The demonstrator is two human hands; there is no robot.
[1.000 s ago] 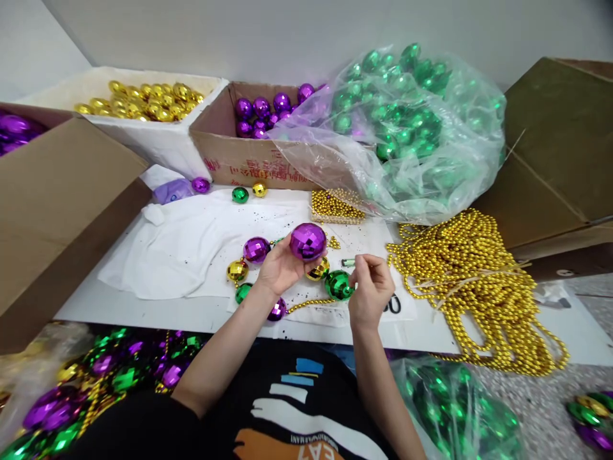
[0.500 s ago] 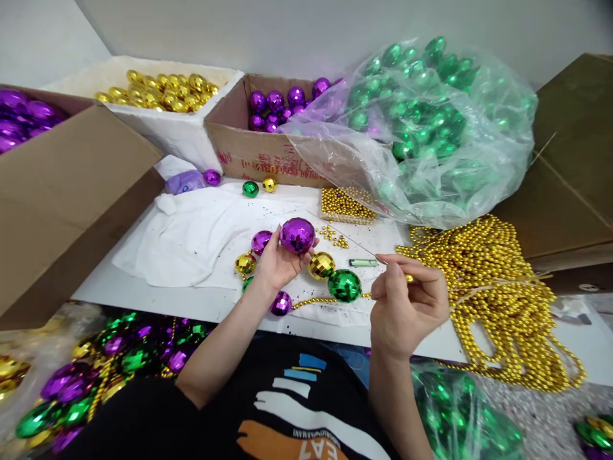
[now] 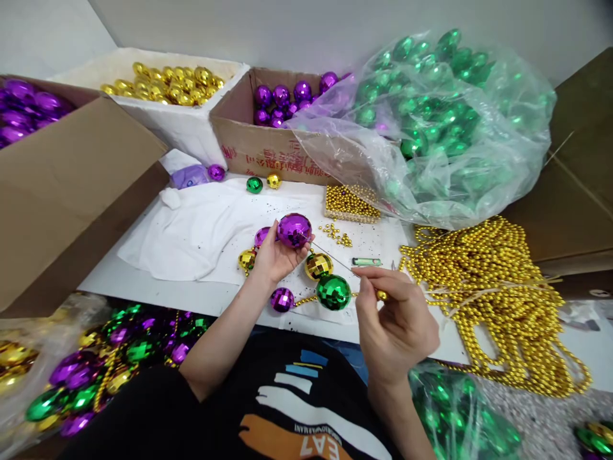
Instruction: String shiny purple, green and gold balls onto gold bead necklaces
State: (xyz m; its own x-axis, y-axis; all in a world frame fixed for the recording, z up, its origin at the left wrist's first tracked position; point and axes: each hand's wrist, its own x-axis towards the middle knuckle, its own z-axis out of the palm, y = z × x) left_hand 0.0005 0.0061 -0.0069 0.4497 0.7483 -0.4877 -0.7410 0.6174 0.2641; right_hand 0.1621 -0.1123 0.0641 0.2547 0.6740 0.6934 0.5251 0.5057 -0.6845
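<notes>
A large faceted purple bead [image 3: 294, 230] rests in my left hand [image 3: 278, 259], the fingers curled under and around it. My right hand [image 3: 395, 313] pinches a long thin needle [image 3: 335, 255], whose far end meets the purple bead's right side; whether the tip is inside a hole I cannot tell. Close to my right fingers is a small gold bead [image 3: 382, 295]. Between the hands lie a gold faceted bead [image 3: 318, 266] and a green faceted bead [image 3: 334, 292], part of a strand. A smaller purple bead [image 3: 282, 299] is joined to it by small gold beads.
A green lighter [image 3: 366, 262] and a tray of small gold beads [image 3: 352, 204] lie beyond my hands. Gold bead strands [image 3: 493, 300] are heaped at right. Behind stand a foam box [image 3: 167, 121], a cardboard box [image 3: 287, 153] and a bag of green beads [image 3: 431, 128].
My right hand has moved left, bringing the needle to the purple bead. The green and gold beads hanging on the strand have shifted slightly left. My left hand still holds the purple bead.
</notes>
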